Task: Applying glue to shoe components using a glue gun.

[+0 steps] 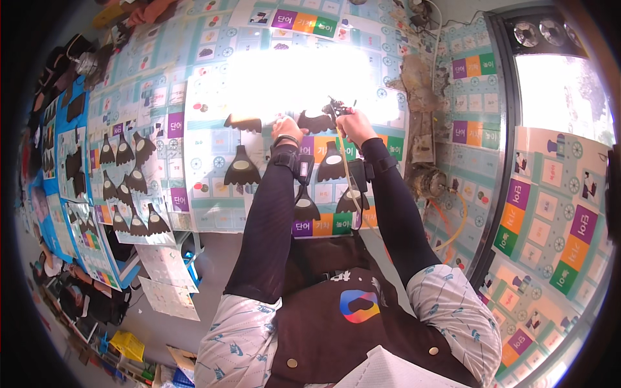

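Note:
My left hand [289, 129] is closed at the left edge of a dark brown fan-shaped piece [314, 121]; glare washes out its fingertips. My right hand [356, 127] grips a small black spray gun [336, 110] with a thin pale yellow hose trailing down. The gun's front end points toward the piece between my hands. Similar dark pieces with wavy edges and pale ovals lie around: one fan-shaped piece [242, 167] left of my left forearm, another [331, 161] between my forearms. A further dark piece [243, 123] sits at the edge of the glare.
Printed paper sheets [213, 207] cover the table. Several more dark pieces [134, 220] lie in rows at left. Grimy metal fittings [428, 183] with hoses stand at right, beside a paper-covered panel [550, 220]. Another person's hand [149, 11] shows at the far left. A yellow crate [127, 346] sits lower left.

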The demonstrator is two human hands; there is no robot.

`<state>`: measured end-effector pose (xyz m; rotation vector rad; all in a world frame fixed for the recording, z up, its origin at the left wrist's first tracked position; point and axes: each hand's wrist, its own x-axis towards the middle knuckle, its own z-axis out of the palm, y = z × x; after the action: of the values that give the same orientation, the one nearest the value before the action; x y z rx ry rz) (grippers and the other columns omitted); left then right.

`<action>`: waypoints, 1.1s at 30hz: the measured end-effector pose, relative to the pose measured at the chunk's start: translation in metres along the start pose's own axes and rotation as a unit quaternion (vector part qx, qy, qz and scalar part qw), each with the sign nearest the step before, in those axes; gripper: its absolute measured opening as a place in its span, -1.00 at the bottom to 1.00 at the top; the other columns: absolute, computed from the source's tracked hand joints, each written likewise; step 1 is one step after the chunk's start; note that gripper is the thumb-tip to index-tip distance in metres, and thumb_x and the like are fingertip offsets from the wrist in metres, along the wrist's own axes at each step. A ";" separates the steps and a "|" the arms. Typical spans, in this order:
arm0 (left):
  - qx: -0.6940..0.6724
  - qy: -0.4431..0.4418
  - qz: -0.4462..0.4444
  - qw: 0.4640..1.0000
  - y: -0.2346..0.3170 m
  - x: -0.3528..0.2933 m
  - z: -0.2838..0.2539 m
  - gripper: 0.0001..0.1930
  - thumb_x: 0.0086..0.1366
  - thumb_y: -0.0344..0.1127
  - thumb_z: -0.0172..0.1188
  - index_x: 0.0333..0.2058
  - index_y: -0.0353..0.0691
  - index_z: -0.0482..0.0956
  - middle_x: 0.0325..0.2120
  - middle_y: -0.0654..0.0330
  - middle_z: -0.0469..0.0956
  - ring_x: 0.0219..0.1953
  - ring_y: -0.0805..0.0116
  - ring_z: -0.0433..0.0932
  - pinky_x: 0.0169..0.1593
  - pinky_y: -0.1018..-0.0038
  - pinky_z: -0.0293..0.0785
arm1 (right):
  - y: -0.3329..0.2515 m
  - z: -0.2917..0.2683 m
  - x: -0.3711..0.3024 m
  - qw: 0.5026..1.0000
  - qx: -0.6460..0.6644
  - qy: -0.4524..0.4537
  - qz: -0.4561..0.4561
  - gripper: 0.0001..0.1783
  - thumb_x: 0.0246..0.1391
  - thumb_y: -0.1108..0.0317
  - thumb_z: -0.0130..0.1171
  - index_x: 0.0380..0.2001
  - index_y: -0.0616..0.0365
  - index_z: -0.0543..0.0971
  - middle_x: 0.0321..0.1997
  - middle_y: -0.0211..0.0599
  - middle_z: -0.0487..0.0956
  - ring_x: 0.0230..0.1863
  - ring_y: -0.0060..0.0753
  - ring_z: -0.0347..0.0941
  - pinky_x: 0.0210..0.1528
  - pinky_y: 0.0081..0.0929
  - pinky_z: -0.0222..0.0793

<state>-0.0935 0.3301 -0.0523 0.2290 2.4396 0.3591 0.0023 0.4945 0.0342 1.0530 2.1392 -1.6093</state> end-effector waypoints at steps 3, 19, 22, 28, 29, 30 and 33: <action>0.012 0.013 0.011 1.000 0.000 -0.002 0.000 -0.28 -0.06 0.07 0.47 -0.05 -0.37 0.52 -0.02 -0.08 0.51 0.09 0.03 0.46 0.14 0.27 0.39 | 0.003 -0.004 -0.003 0.995 -0.088 -0.019 -0.044 -0.74 -0.02 0.39 -0.03 -0.70 0.21 0.51 -0.77 -0.38 0.42 -0.80 -0.57 0.29 -0.73 -0.54 0.16; 0.038 -0.006 0.015 0.999 -0.003 0.002 0.004 -0.37 -0.04 0.15 0.42 -0.17 -0.29 0.62 -0.09 -0.03 0.58 0.05 0.05 0.49 0.11 0.28 0.41 | -0.014 0.014 -0.014 0.993 0.074 -0.064 0.071 -0.83 -0.10 0.38 -0.02 -0.61 0.20 0.52 -0.72 -0.40 0.41 -0.76 -0.58 0.22 -0.74 -0.49 0.07; 0.024 -0.008 0.016 1.000 -0.002 0.001 0.003 -0.38 -0.03 0.16 0.41 -0.18 -0.28 0.63 -0.10 -0.02 0.58 0.05 0.06 0.49 0.13 0.29 0.39 | -0.008 0.013 -0.014 0.993 0.064 -0.066 0.067 -0.83 -0.11 0.40 -0.04 -0.60 0.21 0.53 -0.71 -0.38 0.42 -0.76 -0.59 0.22 -0.75 -0.52 0.07; 0.017 -0.019 0.004 1.000 0.000 -0.001 0.000 -0.37 -0.03 0.10 0.44 -0.11 -0.28 0.60 -0.08 -0.02 0.57 0.08 0.07 0.47 0.14 0.29 0.38 | 0.009 0.003 -0.012 0.996 0.076 -0.007 0.049 -0.80 -0.07 0.43 -0.04 -0.65 0.23 0.53 -0.75 -0.37 0.42 -0.80 -0.57 0.26 -0.75 -0.53 0.10; 0.017 -0.011 0.008 1.000 0.000 -0.001 0.001 -0.36 -0.03 0.09 0.45 -0.09 -0.30 0.58 -0.08 -0.02 0.57 0.09 0.07 0.46 0.15 0.29 0.37 | 0.009 0.002 -0.011 0.997 0.063 0.000 0.048 -0.79 -0.06 0.43 -0.04 -0.65 0.24 0.53 -0.75 -0.38 0.41 -0.81 -0.57 0.27 -0.75 -0.54 0.11; 0.018 -0.003 0.012 1.000 0.000 -0.001 0.001 -0.34 -0.03 0.08 0.45 -0.08 -0.32 0.57 -0.08 -0.02 0.57 0.09 0.07 0.46 0.15 0.29 0.37 | 0.009 0.001 -0.011 0.998 0.050 0.007 0.046 -0.78 -0.05 0.44 -0.04 -0.66 0.25 0.53 -0.76 -0.38 0.41 -0.81 -0.57 0.27 -0.74 -0.55 0.12; 0.022 0.005 0.007 1.000 0.001 0.000 0.002 -0.33 -0.05 0.08 0.47 -0.10 -0.36 0.56 -0.06 -0.04 0.56 0.09 0.07 0.45 0.15 0.29 0.37 | 0.004 0.001 -0.012 0.998 0.046 0.013 0.028 -0.78 -0.05 0.42 -0.02 -0.67 0.24 0.51 -0.76 -0.39 0.41 -0.81 -0.57 0.27 -0.74 -0.56 0.14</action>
<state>-0.0925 0.3310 -0.0533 0.2638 2.4594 0.3135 0.0130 0.4891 0.0378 1.1584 2.0502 -1.6910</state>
